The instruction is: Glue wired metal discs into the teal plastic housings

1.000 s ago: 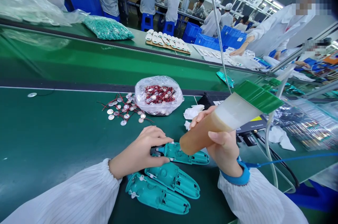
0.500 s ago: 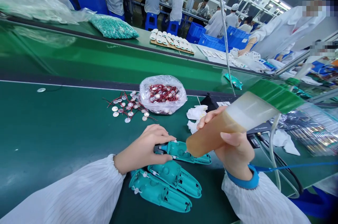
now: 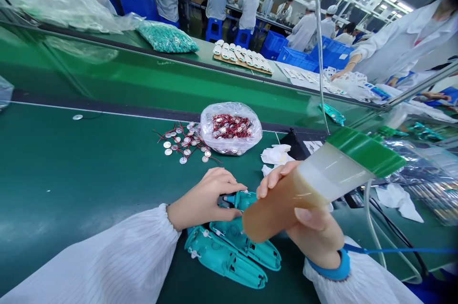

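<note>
One teal housing (image 3: 238, 200) under left hand (image 3: 207, 194) | right hand (image 3: 315, 239) grips amber tube (image 3: 282, 206) (tilted)

My left hand (image 3: 209, 194) reaches in low from the left, palm down, its fingers (image 3: 229, 181) curled forward and its thumb (image 3: 229, 213) lying along the near side. My right hand (image 3: 317, 239) is raised higher and turned inward, its fingers (image 3: 275, 177) closed on the far side and its thumb (image 3: 306, 216) pressing on the near side. A white striped sleeve (image 3: 89, 261) gathers at my left wrist (image 3: 171, 215), a blue cuff (image 3: 331, 266) at my right.
</note>
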A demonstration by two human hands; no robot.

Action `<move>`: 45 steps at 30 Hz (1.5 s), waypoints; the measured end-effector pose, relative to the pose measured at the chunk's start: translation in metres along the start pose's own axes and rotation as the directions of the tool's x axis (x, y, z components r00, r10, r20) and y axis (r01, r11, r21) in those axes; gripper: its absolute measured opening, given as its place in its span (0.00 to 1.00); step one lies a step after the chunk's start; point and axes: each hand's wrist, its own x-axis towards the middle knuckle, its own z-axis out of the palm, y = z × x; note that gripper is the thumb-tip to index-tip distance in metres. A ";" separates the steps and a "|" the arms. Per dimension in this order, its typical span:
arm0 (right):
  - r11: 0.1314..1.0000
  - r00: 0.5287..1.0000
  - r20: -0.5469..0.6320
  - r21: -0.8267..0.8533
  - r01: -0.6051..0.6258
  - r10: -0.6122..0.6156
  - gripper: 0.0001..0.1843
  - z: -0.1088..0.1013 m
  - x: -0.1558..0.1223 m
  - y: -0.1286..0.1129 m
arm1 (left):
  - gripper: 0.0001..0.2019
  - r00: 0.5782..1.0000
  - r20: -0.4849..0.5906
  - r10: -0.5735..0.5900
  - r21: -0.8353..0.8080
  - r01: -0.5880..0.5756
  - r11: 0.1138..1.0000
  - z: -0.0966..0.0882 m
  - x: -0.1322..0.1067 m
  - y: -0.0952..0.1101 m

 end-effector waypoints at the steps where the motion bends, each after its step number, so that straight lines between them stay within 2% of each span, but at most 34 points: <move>1: 1.000 1.000 0.009 -0.008 -0.002 0.002 0.17 0.001 -0.001 0.001 | 0.19 1.000 0.001 0.001 -0.005 -0.001 1.000 0.000 0.000 0.000; 19: 0.999 0.997 0.073 -0.044 0.008 -0.005 0.17 0.002 -0.001 0.004 | 0.18 0.999 0.027 -0.020 -0.024 0.021 0.999 -0.001 0.000 0.002; 22: 0.997 0.994 0.101 -0.062 0.035 -0.029 0.16 0.002 -0.002 0.004 | 0.22 0.999 0.040 -0.034 -0.051 0.036 0.998 -0.004 -0.001 0.004; 25: 0.996 0.993 0.109 -0.063 0.057 -0.050 0.17 0.003 -0.003 0.004 | 0.28 0.998 -0.001 -0.062 -0.067 0.061 0.996 -0.015 -0.010 0.011; 28: 0.996 0.993 0.105 -0.066 0.065 -0.058 0.17 0.004 -0.004 0.005 | 0.15 0.989 0.000 -0.151 0.019 0.151 0.988 -0.030 -0.023 0.021; 31: 0.996 0.992 0.110 -0.066 0.063 -0.056 0.16 0.005 -0.005 0.005 | 0.08 0.955 0.099 -0.279 0.082 0.271 0.959 -0.037 -0.033 0.028; 35: 0.995 0.988 0.137 -0.062 0.075 -0.065 0.16 0.005 -0.006 0.005 | 0.10 0.938 0.128 -0.321 0.084 0.312 0.946 -0.029 -0.032 0.029; 41: 0.994 0.985 0.166 -0.089 0.056 -0.041 0.15 0.004 -0.006 0.004 | 0.07 0.937 0.075 -0.340 0.132 0.329 0.935 -0.014 -0.023 0.024; 45: 0.996 0.989 0.142 -0.082 0.046 -0.034 0.16 0.004 -0.005 0.005 | 0.07 0.931 0.029 -0.363 0.140 0.355 0.924 -0.010 -0.020 0.024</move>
